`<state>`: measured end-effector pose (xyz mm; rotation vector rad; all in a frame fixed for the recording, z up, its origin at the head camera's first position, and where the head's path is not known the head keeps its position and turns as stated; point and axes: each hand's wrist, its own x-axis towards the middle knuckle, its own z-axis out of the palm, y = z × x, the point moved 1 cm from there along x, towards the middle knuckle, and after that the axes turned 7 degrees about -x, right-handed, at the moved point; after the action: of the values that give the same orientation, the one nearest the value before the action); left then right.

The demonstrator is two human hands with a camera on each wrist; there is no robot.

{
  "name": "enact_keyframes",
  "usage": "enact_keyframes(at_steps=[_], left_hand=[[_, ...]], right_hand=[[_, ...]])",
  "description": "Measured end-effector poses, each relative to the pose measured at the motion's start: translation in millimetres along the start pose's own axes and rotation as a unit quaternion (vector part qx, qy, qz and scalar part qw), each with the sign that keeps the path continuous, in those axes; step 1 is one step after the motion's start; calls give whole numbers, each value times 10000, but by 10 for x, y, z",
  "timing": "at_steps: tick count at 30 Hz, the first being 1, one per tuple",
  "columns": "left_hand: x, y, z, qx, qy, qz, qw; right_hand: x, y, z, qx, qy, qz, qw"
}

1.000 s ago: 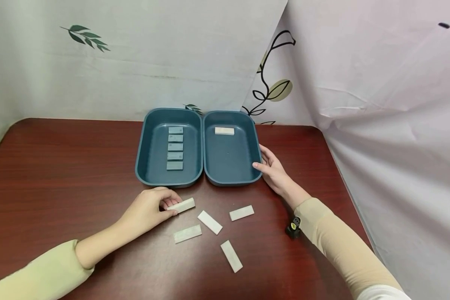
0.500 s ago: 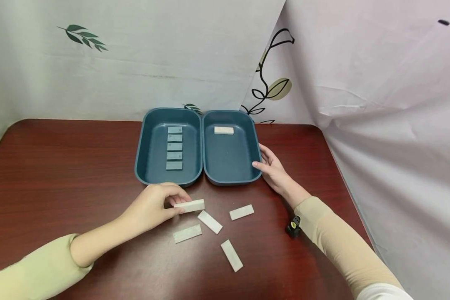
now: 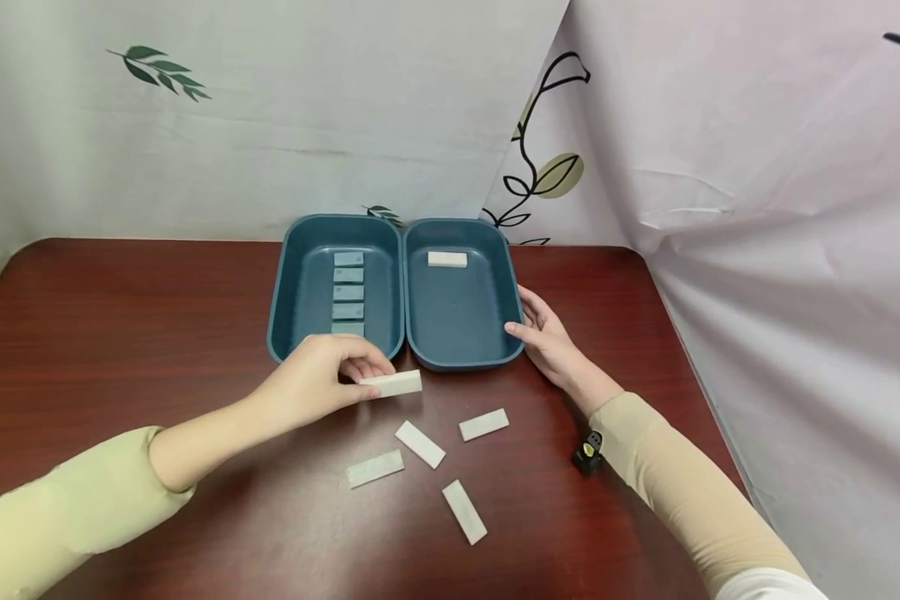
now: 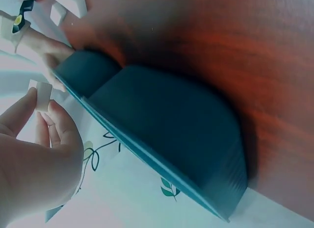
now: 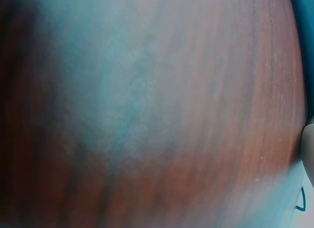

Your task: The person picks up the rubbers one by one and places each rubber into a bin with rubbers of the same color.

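In the head view my left hand pinches a white rectangular block by one end, between thumb and fingers. It holds the block above the table, in front of the two blue bins, and partly covers the front of the left bin. The left wrist view shows the pinched block end-on. My right hand grips the right bin at its front right corner, thumb over the rim and fingers along the outer wall. One white block lies at the back of that bin.
A column of several grey-blue blocks lies in the left bin. Loose white blocks are scattered on the dark red wooden table in front of the bins. A pale curtain hangs behind the table.
My left hand has moved right and then up toward the bins with the white block, lifting it away from the loose ones. The right hand stays on the right bin.
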<state>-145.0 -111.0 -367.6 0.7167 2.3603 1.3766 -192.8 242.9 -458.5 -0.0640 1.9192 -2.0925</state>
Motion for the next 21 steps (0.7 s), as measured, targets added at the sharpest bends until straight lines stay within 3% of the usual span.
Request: enact_keyframes(at_steps=[10, 21], left_hand=[[308, 46, -164, 93, -152, -55, 9998], [681, 86, -346, -22, -19, -540, 9985]], right_hand=[[3, -8, 1, -38, 45, 80, 10000], [-1, -3, -13, -76, 35, 80, 9999]])
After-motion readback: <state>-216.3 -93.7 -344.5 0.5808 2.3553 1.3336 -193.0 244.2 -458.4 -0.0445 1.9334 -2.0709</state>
